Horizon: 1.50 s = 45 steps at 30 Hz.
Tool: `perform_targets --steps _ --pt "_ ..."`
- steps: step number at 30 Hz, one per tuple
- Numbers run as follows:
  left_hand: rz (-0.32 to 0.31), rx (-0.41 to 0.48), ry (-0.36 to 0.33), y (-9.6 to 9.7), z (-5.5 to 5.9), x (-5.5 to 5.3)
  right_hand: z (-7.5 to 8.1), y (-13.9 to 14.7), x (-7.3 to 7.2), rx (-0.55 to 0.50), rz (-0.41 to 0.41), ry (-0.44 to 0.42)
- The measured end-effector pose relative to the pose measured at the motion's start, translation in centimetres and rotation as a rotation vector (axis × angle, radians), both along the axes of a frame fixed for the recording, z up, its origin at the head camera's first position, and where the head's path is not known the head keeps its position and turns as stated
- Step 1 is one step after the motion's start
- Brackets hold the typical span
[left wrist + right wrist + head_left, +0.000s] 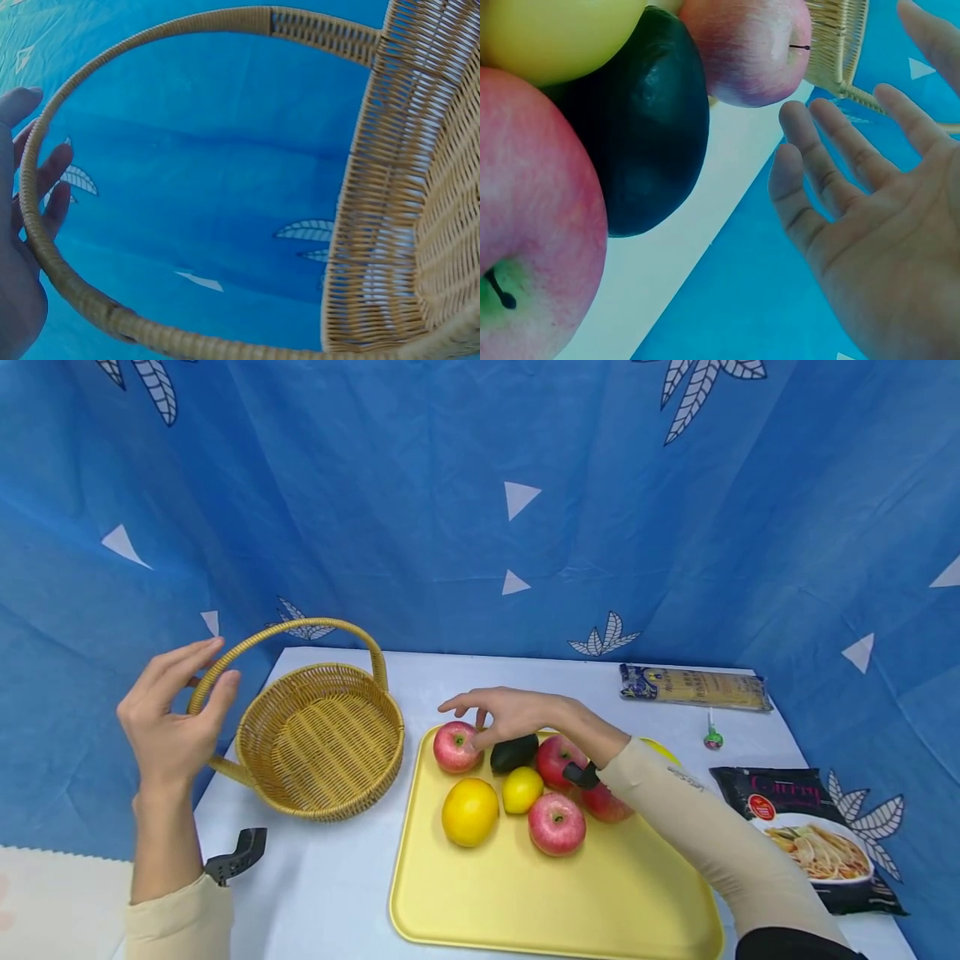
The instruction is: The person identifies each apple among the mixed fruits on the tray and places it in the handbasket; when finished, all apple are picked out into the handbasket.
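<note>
On the left stands a wicker basket with nothing in it and a tall hoop handle. My left hand is at the handle's left side, thumb and fingers spread apart around it; whether the palm touches it I cannot tell. My right hand, fingers spread and slightly bent, hovers over the back left of a yellow tray. Nearest to it is a red apple; in the right wrist view the fingers are apart from that fruit. Below the hand lies a dark green avocado.
The tray also bears an orange, a lemon and several more apples, some partly behind the right forearm. To the right lie a noodle packet, a lollipop and a black curry noodle bag. A blue curtain hangs behind.
</note>
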State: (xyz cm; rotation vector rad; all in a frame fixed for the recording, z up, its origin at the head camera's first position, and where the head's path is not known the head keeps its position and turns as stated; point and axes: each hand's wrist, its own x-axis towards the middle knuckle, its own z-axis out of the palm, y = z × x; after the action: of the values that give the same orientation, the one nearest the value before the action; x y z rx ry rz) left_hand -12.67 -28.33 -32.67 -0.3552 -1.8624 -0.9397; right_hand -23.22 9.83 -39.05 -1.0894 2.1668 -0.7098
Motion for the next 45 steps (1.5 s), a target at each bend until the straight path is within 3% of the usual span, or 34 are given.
perform_targets --steps 13,22,28,35,45 --pt "0.084 0.034 0.086 -1.7 -3.2 -1.8 -1.1 -0.9 -0.9 0.099 -0.019 0.007" --pt "0.071 0.106 0.103 -2.0 -3.6 -2.3 -1.5 -1.6 -1.1 0.153 0.014 0.018" --pt "0.047 0.187 0.109 -2.2 -4.2 -2.0 -2.1 -1.7 -1.2 0.155 0.043 0.008" --pt "0.010 0.274 0.148 -1.0 -3.6 -1.1 -2.5 -2.2 -1.0 0.175 0.045 -0.003" --pt "0.007 0.285 0.153 -1.1 -4.1 -1.0 -2.9 -2.4 -0.7 0.189 0.058 0.016"
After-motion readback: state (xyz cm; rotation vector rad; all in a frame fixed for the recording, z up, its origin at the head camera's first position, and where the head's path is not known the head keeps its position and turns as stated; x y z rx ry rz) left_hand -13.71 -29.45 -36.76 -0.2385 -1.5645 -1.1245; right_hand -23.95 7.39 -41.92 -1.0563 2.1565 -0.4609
